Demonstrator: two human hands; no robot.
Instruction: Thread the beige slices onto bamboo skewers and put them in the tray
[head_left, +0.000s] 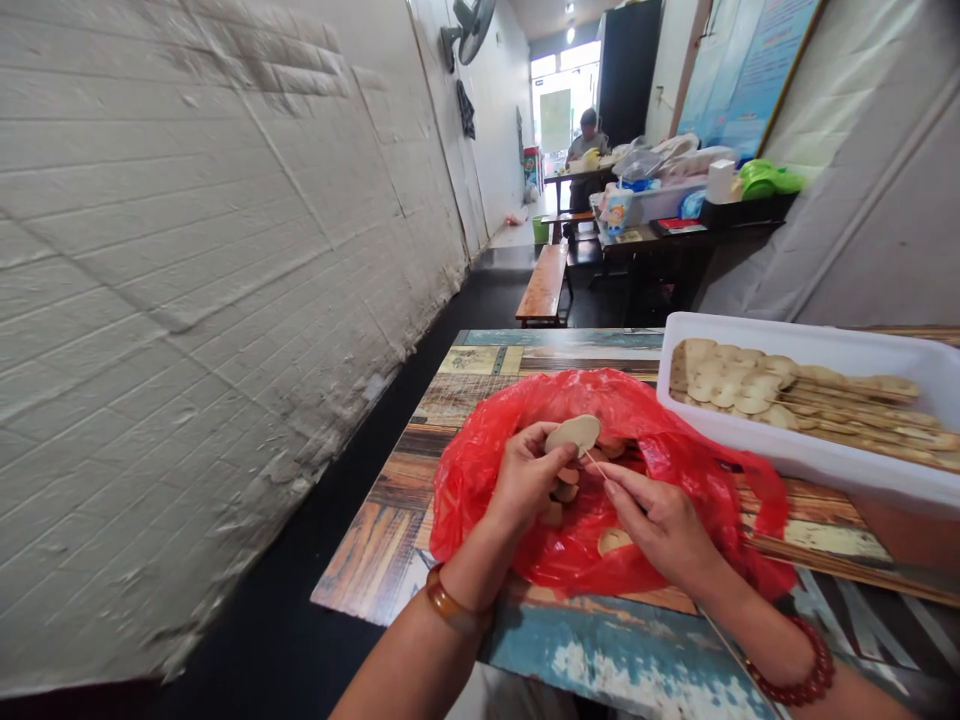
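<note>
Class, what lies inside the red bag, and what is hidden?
Pale brown slices show inside the red bag. The left hand, right hand and the bag itself cover the rest, so their number cannot be told.

No text, number or brand can be read. Beyond the white rectangular plastic tub (720, 430), high on the wall, a blue rectangular board with a brown edge (772, 70) bears rows of small print, too blurred to make out. Beyond the tub and left of it, a white cup (616, 212) carries a coloured printed design, too small to decipher.
</note>
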